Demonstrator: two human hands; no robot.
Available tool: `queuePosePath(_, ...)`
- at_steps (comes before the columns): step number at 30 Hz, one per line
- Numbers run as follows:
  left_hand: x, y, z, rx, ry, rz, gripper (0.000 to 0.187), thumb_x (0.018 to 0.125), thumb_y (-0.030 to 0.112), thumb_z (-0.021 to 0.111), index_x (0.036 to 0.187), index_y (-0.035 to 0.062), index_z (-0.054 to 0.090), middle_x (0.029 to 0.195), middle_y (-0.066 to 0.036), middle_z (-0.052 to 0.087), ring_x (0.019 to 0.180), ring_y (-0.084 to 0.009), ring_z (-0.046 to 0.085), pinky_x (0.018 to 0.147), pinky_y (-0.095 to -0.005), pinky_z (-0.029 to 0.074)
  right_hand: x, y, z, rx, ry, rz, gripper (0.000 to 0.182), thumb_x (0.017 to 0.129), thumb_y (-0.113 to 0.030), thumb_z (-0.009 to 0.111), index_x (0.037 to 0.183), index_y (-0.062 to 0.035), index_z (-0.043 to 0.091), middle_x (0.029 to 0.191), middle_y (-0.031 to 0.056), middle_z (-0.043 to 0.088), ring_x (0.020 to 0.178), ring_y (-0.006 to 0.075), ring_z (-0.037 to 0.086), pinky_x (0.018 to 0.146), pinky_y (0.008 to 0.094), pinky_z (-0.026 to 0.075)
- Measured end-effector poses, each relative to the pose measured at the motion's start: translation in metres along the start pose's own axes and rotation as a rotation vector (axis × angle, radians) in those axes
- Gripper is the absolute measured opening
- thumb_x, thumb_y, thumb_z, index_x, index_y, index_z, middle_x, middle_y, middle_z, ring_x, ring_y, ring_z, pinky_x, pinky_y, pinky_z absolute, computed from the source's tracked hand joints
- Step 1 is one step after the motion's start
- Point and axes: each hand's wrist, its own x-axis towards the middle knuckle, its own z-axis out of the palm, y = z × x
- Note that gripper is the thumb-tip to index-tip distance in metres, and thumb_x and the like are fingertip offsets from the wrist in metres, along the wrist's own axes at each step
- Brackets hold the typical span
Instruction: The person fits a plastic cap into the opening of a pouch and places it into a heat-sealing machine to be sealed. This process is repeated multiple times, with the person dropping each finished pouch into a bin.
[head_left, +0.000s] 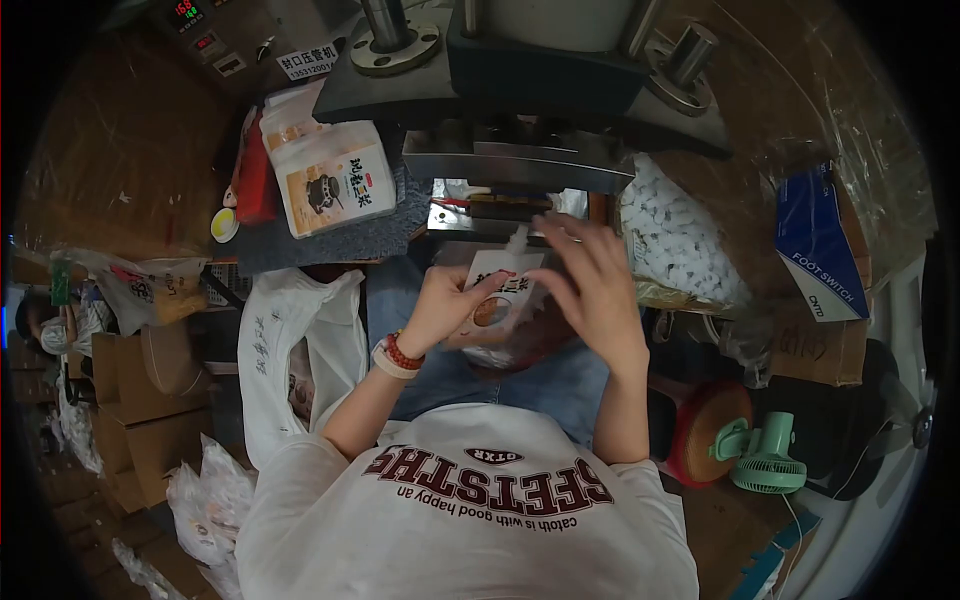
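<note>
The sealing press [515, 165] fills the background as I watch remotely; before its front edge, the left hand [447, 305] pinches a printed spout pouch [492, 306], long axis pointing toward the press. The right hand [598, 285], fingers spread, is nearer the spout [516, 242], just beside it; contact there I cannot tell.
</note>
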Motion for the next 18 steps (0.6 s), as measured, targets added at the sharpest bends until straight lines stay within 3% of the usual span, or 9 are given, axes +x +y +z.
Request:
queuePosePath(1, 0.008, -0.002, 0.002, -0.003, 0.0, 0.003, 0.019, 0.088, 0.018, 0.067, 0.096, 0.0007, 0.071, 0.086, -0.008, 0.071, 0.07, -0.0088, 0.065, 0.058, -0.0252, 0.049, -0.003, 0.009, -0.006, -0.005, 0.091, 0.092, 0.036, 0.076, -0.004, 0.071, 0.111, -0.002, 0.062, 0.108, 0.0124, 0.062, 0.096, 0.0324, 0.057, 0.085, 0.0408, 0.046)
queuePosePath(4, 0.03, 0.009, 0.004, -0.528, -0.003, -0.168, 0.027, 0.089, 0.02, 0.068, 0.098, -0.0056, 0.068, 0.091, -0.011, 0.07, 0.076, -0.0102, 0.066, 0.063, -0.0248, 0.053, -0.009, 0.036, -0.025, -0.188, 0.14, 0.305, 0.03, 0.081, -0.01, 0.069, 0.109, -0.0026, 0.062, 0.109, 0.0127, 0.062, 0.097, 0.0324, 0.057, 0.084, 0.0399, 0.046)
queuePosePath(6, 0.043, 0.013, 0.003, -0.594, -0.001, -0.178, 0.028, 0.089, 0.02, 0.068, 0.099, -0.0057, 0.068, 0.092, -0.011, 0.07, 0.077, -0.0116, 0.067, 0.065, -0.0252, 0.054, -0.016, 0.057, -0.028, -0.342, 0.144, 0.451, 0.028, 0.082, -0.01, 0.067, 0.108, -0.0025, 0.063, 0.107, 0.0129, 0.062, 0.098, 0.0325, 0.058, 0.084, 0.0397, 0.046)
queuePosePath(8, 0.054, 0.008, -0.001, -0.658, -0.013, -0.233, 0.029, 0.088, 0.02, 0.069, 0.102, -0.0063, 0.066, 0.095, -0.011, 0.07, 0.08, -0.0149, 0.069, 0.069, -0.0268, 0.056, -0.031, 0.088, -0.008, -0.491, -0.038, 0.626, 0.028, 0.082, -0.012, 0.066, 0.108, -0.0011, 0.063, 0.101, 0.015, 0.062, 0.099, 0.0348, 0.056, 0.083, 0.042, 0.047)
queuePosePath(12, 0.053, 0.008, -0.006, -0.654, 0.005, -0.253, 0.032, 0.087, 0.024, 0.07, 0.1, -0.0043, 0.067, 0.093, -0.01, 0.07, 0.08, -0.0147, 0.068, 0.069, -0.0273, 0.054, -0.035, 0.1, 0.005, -0.339, -0.046, 0.737, 0.027, 0.08, -0.011, 0.067, 0.105, -0.0001, 0.064, 0.099, 0.0146, 0.062, 0.098, 0.0347, 0.056, 0.083, 0.0428, 0.047)
queuePosePath(14, 0.054, 0.011, -0.029, -0.015, 0.031, -0.101, 0.033, 0.087, 0.029, 0.069, 0.102, -0.0003, 0.067, 0.089, -0.007, 0.071, 0.076, -0.0164, 0.068, 0.065, -0.0272, 0.052, -0.036, 0.105, 0.002, -0.403, -0.028, 0.569, 0.024, 0.079, -0.009, 0.066, 0.101, 0.0004, 0.064, 0.098, 0.0151, 0.062, 0.094, 0.0344, 0.056, 0.082, 0.0424, 0.047)
queuePosePath(15, 0.058, -0.013, -0.044, 0.088, 0.19, 0.058, 0.049, 0.083, 0.038, 0.071, 0.118, 0.0064, 0.061, 0.108, -0.01, 0.068, 0.094, -0.0235, 0.065, 0.08, -0.0387, 0.049, -0.034, 0.106, 0.001, -0.401, -0.026, 0.565, 0.024, 0.079, -0.009, 0.066, 0.101, 0.0004, 0.064, 0.098, 0.0151, 0.062, 0.094, 0.0344, 0.056, 0.082, 0.0424, 0.047)
queuePosePath(17, 0.043, 0.001, -0.072, 1.041, 0.72, 0.404, 0.071, 0.078, 0.048, 0.072, 0.135, 0.0124, 0.048, 0.133, -0.013, 0.053, 0.124, -0.0284, 0.049, 0.1, -0.053, 0.034, -0.035, 0.105, -0.001, -0.362, 0.022, 0.494, 0.024, 0.077, -0.009, 0.066, 0.099, 0.0007, 0.064, 0.095, 0.0164, 0.063, 0.091, 0.0352, 0.056, 0.082, 0.0423, 0.046)
queuePosePath(18, 0.036, -0.006, -0.083, 1.237, 0.729, 0.232, 0.086, 0.073, 0.055, 0.071, 0.142, 0.0158, 0.038, 0.148, -0.011, 0.037, 0.14, -0.0287, 0.026, 0.109, -0.0596, 0.014, -0.035, 0.103, -0.002, -0.359, 0.023, 0.495, 0.024, 0.077, -0.009, 0.066, 0.099, 0.0007, 0.064, 0.095, 0.0164, 0.063, 0.091, 0.0352, 0.056, 0.082, 0.0423, 0.046)
